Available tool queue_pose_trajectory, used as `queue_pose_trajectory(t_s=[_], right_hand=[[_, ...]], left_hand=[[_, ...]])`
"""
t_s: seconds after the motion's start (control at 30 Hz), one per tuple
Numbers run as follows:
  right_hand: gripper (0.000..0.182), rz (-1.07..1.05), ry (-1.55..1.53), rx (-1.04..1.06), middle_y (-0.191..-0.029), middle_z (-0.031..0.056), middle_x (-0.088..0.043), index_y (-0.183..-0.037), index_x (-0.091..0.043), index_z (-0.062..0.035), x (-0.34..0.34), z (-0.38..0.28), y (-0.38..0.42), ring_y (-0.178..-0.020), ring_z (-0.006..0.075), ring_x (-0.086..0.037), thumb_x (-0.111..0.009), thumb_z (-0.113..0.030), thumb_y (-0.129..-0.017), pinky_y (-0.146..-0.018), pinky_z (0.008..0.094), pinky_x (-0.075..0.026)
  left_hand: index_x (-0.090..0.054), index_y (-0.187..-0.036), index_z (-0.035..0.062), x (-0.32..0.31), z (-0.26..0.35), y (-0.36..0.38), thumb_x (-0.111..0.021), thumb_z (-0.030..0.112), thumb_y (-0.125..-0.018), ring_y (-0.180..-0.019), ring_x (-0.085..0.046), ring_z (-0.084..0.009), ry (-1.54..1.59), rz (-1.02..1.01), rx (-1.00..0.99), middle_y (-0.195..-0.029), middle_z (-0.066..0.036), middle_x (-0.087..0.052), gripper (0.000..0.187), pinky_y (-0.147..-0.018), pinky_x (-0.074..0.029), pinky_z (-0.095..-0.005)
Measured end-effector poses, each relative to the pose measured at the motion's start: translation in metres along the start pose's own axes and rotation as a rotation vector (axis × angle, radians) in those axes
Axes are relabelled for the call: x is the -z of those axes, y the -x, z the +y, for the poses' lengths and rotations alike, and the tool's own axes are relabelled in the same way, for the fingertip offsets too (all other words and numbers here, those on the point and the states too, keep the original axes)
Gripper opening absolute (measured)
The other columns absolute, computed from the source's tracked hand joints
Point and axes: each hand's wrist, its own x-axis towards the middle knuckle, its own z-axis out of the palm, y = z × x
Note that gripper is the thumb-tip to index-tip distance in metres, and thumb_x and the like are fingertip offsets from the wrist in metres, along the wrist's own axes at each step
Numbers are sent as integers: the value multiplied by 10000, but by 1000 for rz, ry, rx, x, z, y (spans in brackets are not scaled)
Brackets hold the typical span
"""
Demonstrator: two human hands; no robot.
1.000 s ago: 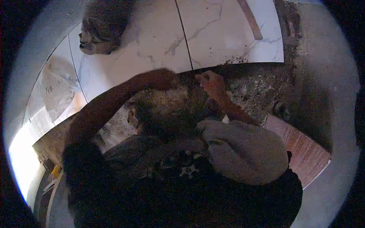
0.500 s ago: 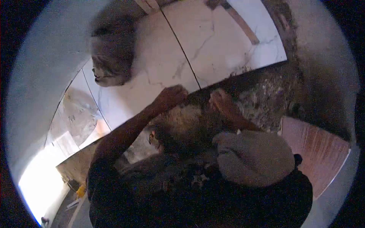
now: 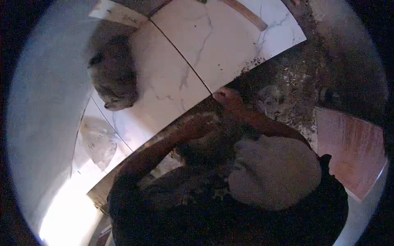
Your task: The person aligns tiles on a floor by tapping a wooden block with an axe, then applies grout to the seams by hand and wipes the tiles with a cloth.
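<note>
My right hand [image 3: 229, 98] is at the near edge of the white marble-patterned tiles [image 3: 176, 69], right by the end of the dark joint between two of them. Its fingers are curled closed, and whatever they may hold is hidden. Lower and to the left, my left hand [image 3: 205, 125] is in deep shadow over the dark ground in front of the tile edge. Its fingers are too dim to make out. Dark crumbs of dirt [image 3: 252, 63] are scattered along the tile edge beyond my right hand.
A dark, crumpled bag-like bundle [image 3: 115, 78] sits on the tiles at left. Farther down lies a clear plastic bag [image 3: 97, 145]. A wooden handle [image 3: 246, 15] rests at the top. Rough ground [image 3: 295, 82] and a reddish panel [image 3: 349, 149] are at right.
My left hand has drawn back from the tile edge towards my body. My right hand has moved slightly up and left to the joint. The view has turned and shifted.
</note>
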Motion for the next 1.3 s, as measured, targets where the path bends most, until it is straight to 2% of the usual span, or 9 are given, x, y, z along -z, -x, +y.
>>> queue_pose_trajectory(t_s=[0.13, 0.23, 0.3, 0.4, 0.47, 0.6, 1.03, 1.23, 1.3], right_hand=[[433, -386, -495, -209, -803, 59, -572, -911, -568, -16, 54, -28, 30, -764, 123, -537, -516, -444, -872, -721, 296, -433], [360, -502, -816, -203, -770, 30, -545, -959, -541, -30, 68, -7, 41, -738, 110, -516, -496, -383, -903, -710, 291, -427], [321, -593, -1011, -212, -764, 26, -537, -979, -528, -42, 71, -3, 40, -731, 112, -516, -485, -354, -916, -702, 295, -429], [294, -623, -635, -500, -825, 58, -550, -977, -512, -38, 70, -11, 41, -755, 140, -526, -440, -320, -939, -729, 340, -433], [305, -451, -213, -60, -887, 101, -557, -1059, -485, -33, 32, 5, 49, -782, 196, -538, -403, -305, -948, -762, 393, -435], [302, -489, -122, -14, -880, 102, -557, -1069, -477, -35, -2, 3, 63, -775, 197, -537, -404, -301, -946, -754, 393, -436], [300, -570, -97, 21, -850, 104, -555, -1111, -440, -44, 13, -11, 61, -747, 202, -536, -410, -287, -938, -724, 393, -438], [304, -588, -105, 18, -836, 105, -554, -1130, -424, -48, 10, -13, 59, -733, 204, -536, -413, -280, -934, -709, 392, -440], [306, -590, -100, 18, -831, 106, -554, -1137, -418, -49, 12, -14, 58, -729, 204, -535, -414, -278, -933, -705, 392, -440]], left_hand=[[-576, -1023, 28, 52, 11, -12, -490, 373, -894, -890, -586, -326, -114, -423, 336, -1034, -185, -589, 378, -771, -470, -425], [-584, -925, 14, 107, 8, -18, -481, 252, -891, -826, -613, -268, -249, 242, -240, -934, -150, -613, 262, -741, -484, -356], [-591, -937, 28, 138, 6, -31, -478, 130, -867, -891, -605, -268, 61, 399, 141, -947, -130, -606, 168, -775, -474, -347], [-560, -1012, 1, 176, -36, -60, -486, 147, -880, -907, -587, -326, -356, 810, -54, -978, -173, -596, 210, -800, -465, -374], [-517, -1094, -22, 200, -87, -84, -509, 167, -865, -967, -543, -377, -567, 902, -3, -1069, -220, -550, 297, -831, -450, -416], [-464, -1152, -48, 227, -86, -115, -495, 148, -858, -1072, -476, -399, -539, 1040, 170, -1151, -258, -494, 355, -920, -392, -438], [-416, -1245, -6, 240, -152, -134, -465, 262, -885, -1159, -410, -376, -927, 1089, 254, -1241, -211, -450, 451, -922, -367, -510], [-406, -1262, 32, 260, -96, -154, -528, 302, -849, -1059, -490, -386, -599, 949, 959, -1156, -240, -487, 508, -846, -431, -497], [-464, -1215, 58, 261, -171, -153, -540, 286, -838, -1019, -519, -370, -799, 1062, 646, -1102, -224, -517, 448, -796, -468, -470]])
